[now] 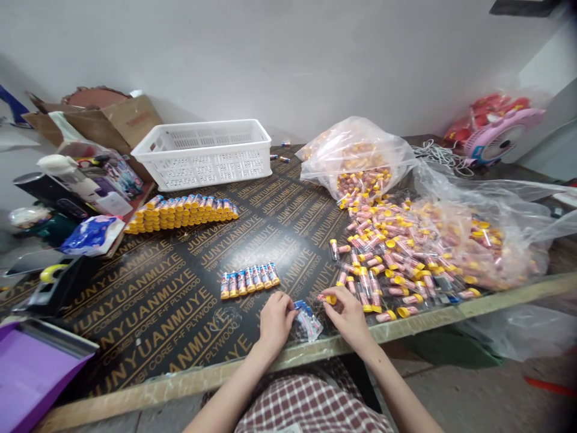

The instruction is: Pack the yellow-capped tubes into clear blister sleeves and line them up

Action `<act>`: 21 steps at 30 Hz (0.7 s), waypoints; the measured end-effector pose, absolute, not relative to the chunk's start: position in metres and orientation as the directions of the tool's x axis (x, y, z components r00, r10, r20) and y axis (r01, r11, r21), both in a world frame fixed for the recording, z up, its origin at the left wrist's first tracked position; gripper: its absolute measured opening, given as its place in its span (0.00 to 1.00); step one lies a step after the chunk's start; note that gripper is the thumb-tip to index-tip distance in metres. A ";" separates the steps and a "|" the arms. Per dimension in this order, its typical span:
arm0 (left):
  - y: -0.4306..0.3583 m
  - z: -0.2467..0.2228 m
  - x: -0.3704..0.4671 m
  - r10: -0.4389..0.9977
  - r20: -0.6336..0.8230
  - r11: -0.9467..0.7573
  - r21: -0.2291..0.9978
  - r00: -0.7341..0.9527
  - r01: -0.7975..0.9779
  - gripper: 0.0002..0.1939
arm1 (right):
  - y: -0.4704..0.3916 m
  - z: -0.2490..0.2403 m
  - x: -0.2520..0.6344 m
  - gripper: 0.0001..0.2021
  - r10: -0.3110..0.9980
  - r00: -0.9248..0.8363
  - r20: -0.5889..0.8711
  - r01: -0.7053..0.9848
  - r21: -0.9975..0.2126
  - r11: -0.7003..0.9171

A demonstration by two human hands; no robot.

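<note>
My right hand (346, 316) is closed around a small pink tube with a yellow cap (330, 299), at the left edge of a loose heap of similar capped tubes (396, 258). My left hand (276, 317) has its fingers curled together beside a small pile of blue and white printed plastic sleeves (308, 323). Its fingertips meet the pile's left side, and what they pinch is hidden. Just beyond that hand lies a short row of blue-labelled tubes (250, 280), side by side with yellow caps toward me.
Farther left is a stacked block of labelled tubes (180, 211). Behind it stands a white plastic basket (202, 159). Clear bags of tubes (360, 156) spread across the right. A pink fan (500, 141), a purple dustpan-like object (36, 373) and the table's front edge (180, 385) border the area.
</note>
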State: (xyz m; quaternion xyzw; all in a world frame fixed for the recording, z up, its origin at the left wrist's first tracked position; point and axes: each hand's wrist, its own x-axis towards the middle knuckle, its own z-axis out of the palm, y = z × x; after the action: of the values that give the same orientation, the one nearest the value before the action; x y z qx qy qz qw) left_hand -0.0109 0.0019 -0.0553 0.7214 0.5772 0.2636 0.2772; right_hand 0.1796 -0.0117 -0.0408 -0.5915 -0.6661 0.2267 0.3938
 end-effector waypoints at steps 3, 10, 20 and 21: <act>0.001 -0.055 -0.011 0.984 0.049 -0.149 0.756 0.173 0.638 0.05 | -0.014 -0.040 0.178 0.07 0.961 0.030 0.276 0.572 -0.793 0.210; 0.000 -0.062 -0.011 0.981 -0.074 0.009 0.941 0.179 0.338 0.04 | -0.022 -0.034 0.168 0.08 0.964 -0.016 0.267 0.478 -0.845 0.242; 0.009 -0.050 -0.022 0.850 -0.525 0.488 0.753 0.044 -0.440 0.14 | -0.027 -0.037 0.167 0.10 0.962 0.072 0.264 0.342 -0.912 0.225; 0.011 -0.048 -0.024 0.838 -0.544 0.488 0.728 0.028 -0.482 0.15 | -0.028 -0.036 0.165 0.11 0.960 0.076 0.270 0.326 -0.916 0.232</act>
State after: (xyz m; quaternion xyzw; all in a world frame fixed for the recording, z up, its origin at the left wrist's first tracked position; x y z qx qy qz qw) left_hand -0.0236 0.0110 -0.0484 0.1746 0.5107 0.4746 0.6953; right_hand 0.1653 -0.0281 -0.0356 -0.5339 -0.6023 0.3147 0.5031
